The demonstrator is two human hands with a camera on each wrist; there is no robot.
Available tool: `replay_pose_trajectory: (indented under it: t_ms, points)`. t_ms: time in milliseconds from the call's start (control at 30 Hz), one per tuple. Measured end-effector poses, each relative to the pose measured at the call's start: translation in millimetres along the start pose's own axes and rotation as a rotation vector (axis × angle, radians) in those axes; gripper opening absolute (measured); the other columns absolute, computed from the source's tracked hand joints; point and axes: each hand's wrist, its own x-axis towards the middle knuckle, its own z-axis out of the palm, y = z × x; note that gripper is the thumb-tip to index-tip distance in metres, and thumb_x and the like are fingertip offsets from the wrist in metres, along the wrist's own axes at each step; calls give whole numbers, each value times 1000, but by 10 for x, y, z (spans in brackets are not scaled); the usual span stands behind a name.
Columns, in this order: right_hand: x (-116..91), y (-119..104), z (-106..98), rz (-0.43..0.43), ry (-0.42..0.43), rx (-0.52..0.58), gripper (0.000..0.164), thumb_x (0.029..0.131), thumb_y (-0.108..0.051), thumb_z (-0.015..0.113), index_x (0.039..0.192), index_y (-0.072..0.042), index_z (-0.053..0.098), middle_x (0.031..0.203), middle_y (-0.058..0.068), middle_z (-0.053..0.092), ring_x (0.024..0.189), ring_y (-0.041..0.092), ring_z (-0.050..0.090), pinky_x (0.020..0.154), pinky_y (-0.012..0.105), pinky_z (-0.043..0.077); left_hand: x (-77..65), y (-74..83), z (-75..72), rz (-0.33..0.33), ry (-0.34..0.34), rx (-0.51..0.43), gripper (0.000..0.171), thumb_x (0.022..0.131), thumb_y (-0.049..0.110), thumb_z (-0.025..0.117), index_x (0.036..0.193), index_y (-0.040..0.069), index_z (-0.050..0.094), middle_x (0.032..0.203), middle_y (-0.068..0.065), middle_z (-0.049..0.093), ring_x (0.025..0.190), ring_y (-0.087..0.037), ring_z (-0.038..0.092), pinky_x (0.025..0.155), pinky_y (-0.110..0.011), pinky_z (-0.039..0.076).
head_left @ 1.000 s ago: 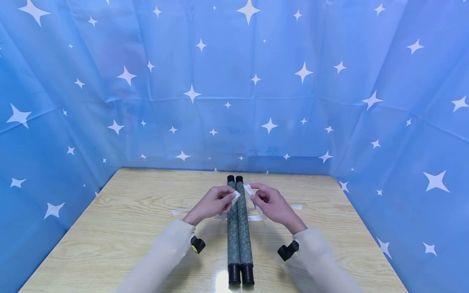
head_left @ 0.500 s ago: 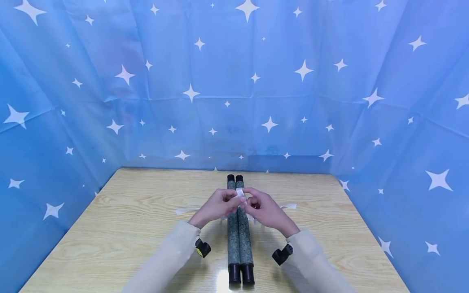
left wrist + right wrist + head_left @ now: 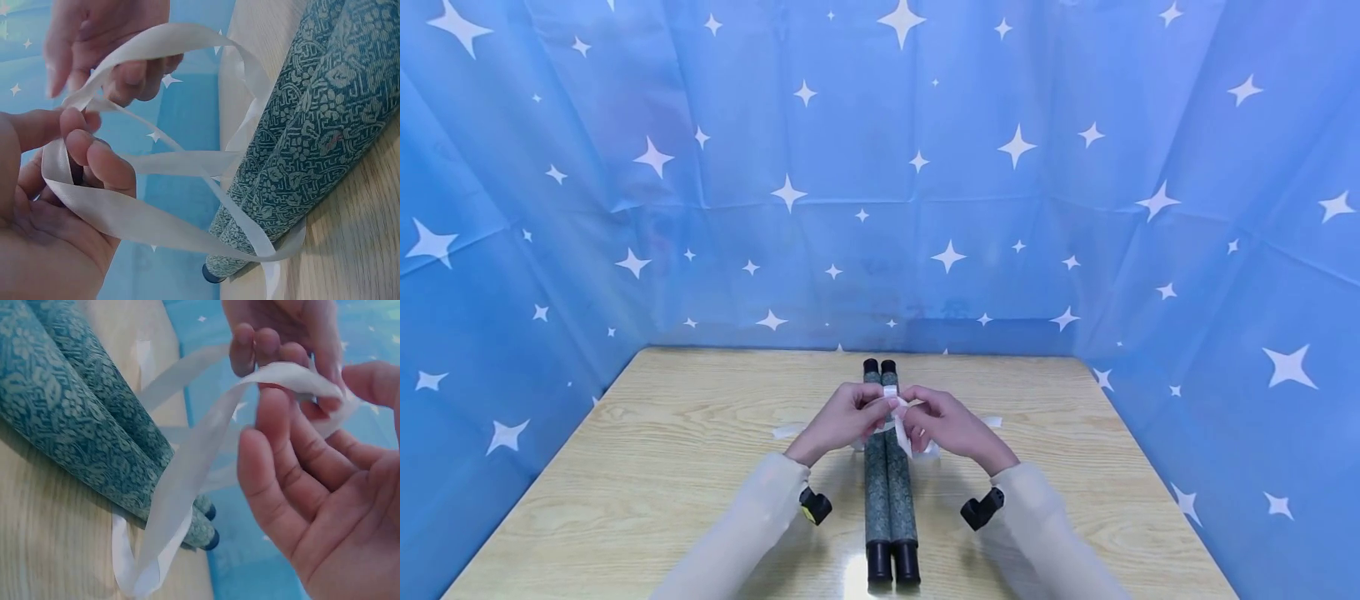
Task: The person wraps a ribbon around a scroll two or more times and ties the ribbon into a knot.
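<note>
A scroll with two rolls side by side (image 3: 877,492) lies lengthwise on the table, covered in green patterned cloth with black end knobs. Above its far half, a white satin ribbon (image 3: 144,225) rises in loose loops to both hands. My left hand (image 3: 842,419) pinches the ribbon between thumb and fingers, and a loop passes over its curled fingers in the left wrist view. Meeting it almost fingertip to fingertip, my right hand (image 3: 951,427) pinches the ribbon too. One strip hangs below the right fingers. The exact crossing of the strands is hidden by the fingertips.
Ribbon tails (image 3: 787,430) lie on the wood-grain table (image 3: 662,483) to either side of the scroll. A blue curtain (image 3: 865,167) with white stars surrounds the back and sides. Small black cameras (image 3: 982,509) sit on both wrists.
My hands were apart, each holding ribbon; they have come together above the scroll. A strip now droops below the right fingers, and the ribbon tails on the table have drawn inward.
</note>
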Motion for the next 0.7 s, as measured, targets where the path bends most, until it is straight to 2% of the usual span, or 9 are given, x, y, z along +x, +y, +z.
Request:
replay_pose_trajectory:
  t_ms: [33, 133, 200, 367, 467, 600, 700]
  points:
    - [5, 9, -15, -2, 0, 8, 29, 104, -32, 51, 120, -9, 60, 79, 12, 65, 67, 33, 61, 67, 52, 54, -2, -1, -7, 0, 6, 6, 48, 100, 39, 57, 87, -7, 61, 65, -13, 53, 48, -19, 46, 46, -28, 40]
    - [12, 42, -59, -11, 6, -34, 26, 103, -30, 53, 110, -7, 61, 83, 13, 67, 68, 29, 62, 67, 52, 53, -12, 2, -35, -4, 30, 20, 46, 100, 37, 58, 90, -8, 61, 65, -9, 54, 53, -27, 48, 48, -32, 44]
    - [4, 53, -94, -15, 29, -85, 25, 102, -31, 55, 106, -7, 62, 82, 11, 68, 67, 26, 61, 64, 47, 53, -21, 7, -60, -10, 49, 25, 43, 100, 35, 57, 90, -6, 62, 66, -9, 55, 56, -31, 49, 50, -35, 46]
    - [-67, 19, -236, -36, 156, -233, 23, 97, -35, 63, 93, -13, 68, 80, 2, 65, 67, 21, 56, 57, 31, 46, -25, 7, -104, -23, 98, 47, 34, 100, 34, 58, 90, 3, 67, 73, -18, 59, 57, -23, 52, 52, -34, 52]
    - [-113, -34, -332, -50, 215, -292, 25, 94, -41, 65, 84, -18, 68, 87, -3, 64, 75, 20, 56, 61, 32, 48, -23, -6, -116, -30, 117, 36, 32, 100, 34, 59, 89, 5, 67, 78, -24, 61, 57, -18, 54, 54, -37, 54]
    - [-199, -129, -440, -55, 241, -294, 28, 93, -44, 65, 82, -18, 67, 89, -1, 64, 80, 22, 58, 67, 33, 50, -9, -17, -112, -23, 124, -10, 32, 100, 32, 59, 89, 3, 67, 81, -26, 63, 61, -19, 57, 62, -50, 55]
    - [-290, -238, -494, -35, 246, -285, 28, 93, -45, 64, 84, -18, 68, 79, 5, 62, 71, 21, 55, 62, 31, 46, 5, -17, -104, 1, 133, -29, 32, 101, 30, 58, 89, 1, 66, 82, -26, 64, 64, -25, 61, 66, -53, 54]
